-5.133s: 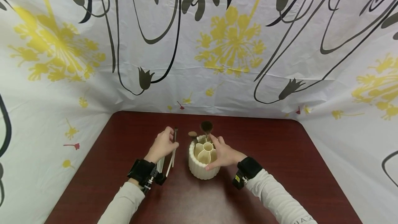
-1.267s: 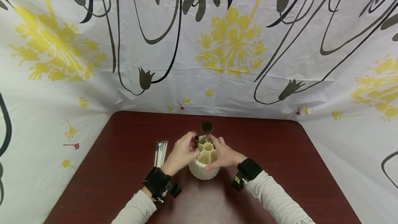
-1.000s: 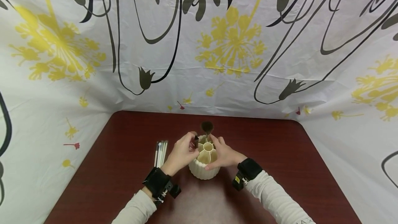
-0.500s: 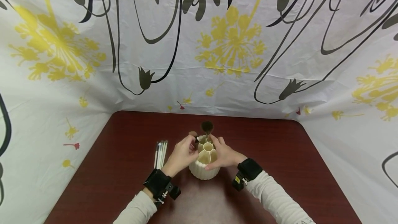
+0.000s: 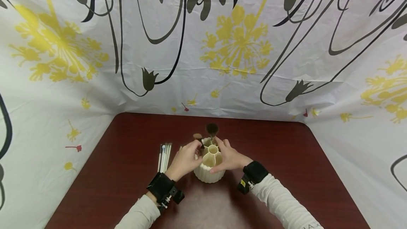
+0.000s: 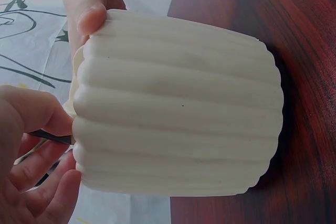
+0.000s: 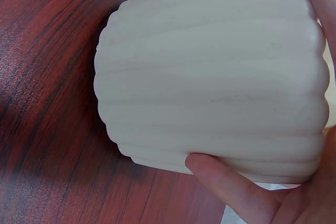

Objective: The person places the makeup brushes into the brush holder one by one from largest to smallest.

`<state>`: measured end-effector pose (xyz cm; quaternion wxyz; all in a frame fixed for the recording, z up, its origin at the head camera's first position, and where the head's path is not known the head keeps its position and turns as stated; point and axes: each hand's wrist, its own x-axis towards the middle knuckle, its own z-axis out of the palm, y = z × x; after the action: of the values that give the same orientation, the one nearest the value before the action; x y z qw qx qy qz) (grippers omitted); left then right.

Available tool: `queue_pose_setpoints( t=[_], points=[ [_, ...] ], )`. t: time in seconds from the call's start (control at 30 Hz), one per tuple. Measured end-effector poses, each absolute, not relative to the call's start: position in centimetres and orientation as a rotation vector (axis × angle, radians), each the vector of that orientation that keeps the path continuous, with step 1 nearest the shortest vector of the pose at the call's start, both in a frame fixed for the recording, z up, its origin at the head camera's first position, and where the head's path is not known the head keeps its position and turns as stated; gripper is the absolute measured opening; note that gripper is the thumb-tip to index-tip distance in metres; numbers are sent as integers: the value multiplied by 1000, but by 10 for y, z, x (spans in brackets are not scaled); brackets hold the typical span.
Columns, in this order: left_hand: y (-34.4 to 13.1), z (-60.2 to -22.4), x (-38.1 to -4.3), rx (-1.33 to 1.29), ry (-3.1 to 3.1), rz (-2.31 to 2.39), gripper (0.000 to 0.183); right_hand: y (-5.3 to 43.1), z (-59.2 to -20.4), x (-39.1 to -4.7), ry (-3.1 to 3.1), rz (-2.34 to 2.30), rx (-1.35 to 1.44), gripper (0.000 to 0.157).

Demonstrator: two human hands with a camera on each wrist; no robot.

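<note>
The holder my right hand gripped mid-frame bore 1 dark brush, my left hand pinched a tan brush, pale sticks unplaced centre-left.

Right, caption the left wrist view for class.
Left fingers hold a dark brush handle at the rim of a fluted brush holder.

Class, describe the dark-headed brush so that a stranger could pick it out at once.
On the dark red table, find the cream, ribbed holder. The dark-headed brush rises at its far side. In the head view, its wide, dark head sets it apart from the smaller, tan-topped brush just to its left.
</note>
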<state>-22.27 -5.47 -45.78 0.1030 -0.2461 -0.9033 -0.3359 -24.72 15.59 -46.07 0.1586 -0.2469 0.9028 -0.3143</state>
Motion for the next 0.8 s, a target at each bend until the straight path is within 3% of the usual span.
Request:
queue_pose_setpoints(
  t=[0.8],
  points=[
    [-59, -464, -223, -770, -2555, -1011, 22, 156, -459, -247, 2590, -897, -692, 123]
  ],
)
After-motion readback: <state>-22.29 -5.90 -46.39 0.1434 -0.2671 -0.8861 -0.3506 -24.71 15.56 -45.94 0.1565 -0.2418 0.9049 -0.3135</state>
